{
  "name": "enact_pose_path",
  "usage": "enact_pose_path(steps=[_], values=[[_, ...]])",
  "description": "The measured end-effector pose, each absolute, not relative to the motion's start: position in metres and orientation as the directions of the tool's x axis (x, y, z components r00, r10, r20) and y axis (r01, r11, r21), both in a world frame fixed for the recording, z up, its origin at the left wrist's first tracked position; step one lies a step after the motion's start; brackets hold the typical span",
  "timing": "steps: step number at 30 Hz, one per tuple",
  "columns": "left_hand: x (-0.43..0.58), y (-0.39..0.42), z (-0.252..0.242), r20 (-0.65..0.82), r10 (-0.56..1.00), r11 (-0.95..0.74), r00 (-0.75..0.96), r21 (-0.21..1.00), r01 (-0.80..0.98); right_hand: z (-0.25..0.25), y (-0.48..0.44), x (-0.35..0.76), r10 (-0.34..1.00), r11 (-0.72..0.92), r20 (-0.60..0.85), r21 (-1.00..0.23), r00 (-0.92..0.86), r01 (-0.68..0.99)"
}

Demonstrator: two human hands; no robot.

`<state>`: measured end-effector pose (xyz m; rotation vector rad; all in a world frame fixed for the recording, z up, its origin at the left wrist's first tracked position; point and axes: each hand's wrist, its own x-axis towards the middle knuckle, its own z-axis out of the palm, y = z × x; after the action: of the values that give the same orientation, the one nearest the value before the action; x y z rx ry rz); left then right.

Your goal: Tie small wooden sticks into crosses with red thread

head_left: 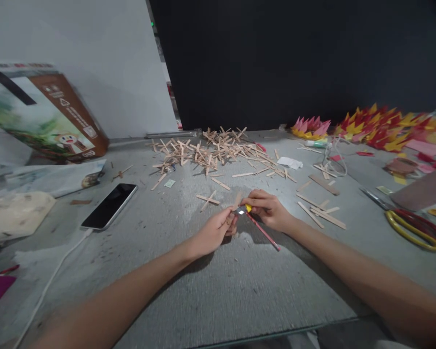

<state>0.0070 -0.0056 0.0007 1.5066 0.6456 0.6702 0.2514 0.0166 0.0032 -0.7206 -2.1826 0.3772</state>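
My left hand (215,231) is closed in a pinch on a short wooden stick (237,199) at the middle of the grey table. Beside it, my right hand (268,208) grips a thin red tool with a yellow tip (263,231), its tip touching the stick near a small white patch. A glued wooden cross (208,198) lies just left of the hands. Farther back is a pile of several wooden crosses (212,149). Loose flat sticks (321,213) lie to the right of my right hand.
A black phone (109,205) on a white cable lies at the left, with a tilted printed carton (45,116) behind it. Red-and-yellow scissors (416,228) sit at the right. Red, yellow and pink paper flowers (385,128) line the back right. A pale cloth bundle (14,213) is at far left.
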Motion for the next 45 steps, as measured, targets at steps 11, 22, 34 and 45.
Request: enact_pose_path(steps=[11,22,34,45], values=[[0.009,-0.006,0.006,0.034,0.731,-0.022,0.681,0.999,-0.026,0.004,0.016,0.251,0.608,0.794,0.606,-0.48,-0.514,0.373],[0.01,-0.01,0.008,0.011,0.731,-0.009,0.683,1.0,-0.006,0.004,0.016,0.252,0.605,0.795,0.609,-0.488,-0.512,0.359],[0.013,-0.01,0.006,0.039,0.811,0.069,0.584,0.984,-0.162,0.013,0.007,0.254,0.581,0.806,0.565,-0.499,-0.586,0.319],[0.012,-0.013,0.007,0.087,0.847,0.018,0.525,0.981,-0.192,0.013,0.011,0.258,0.802,0.562,0.554,-0.57,-0.225,0.6]])
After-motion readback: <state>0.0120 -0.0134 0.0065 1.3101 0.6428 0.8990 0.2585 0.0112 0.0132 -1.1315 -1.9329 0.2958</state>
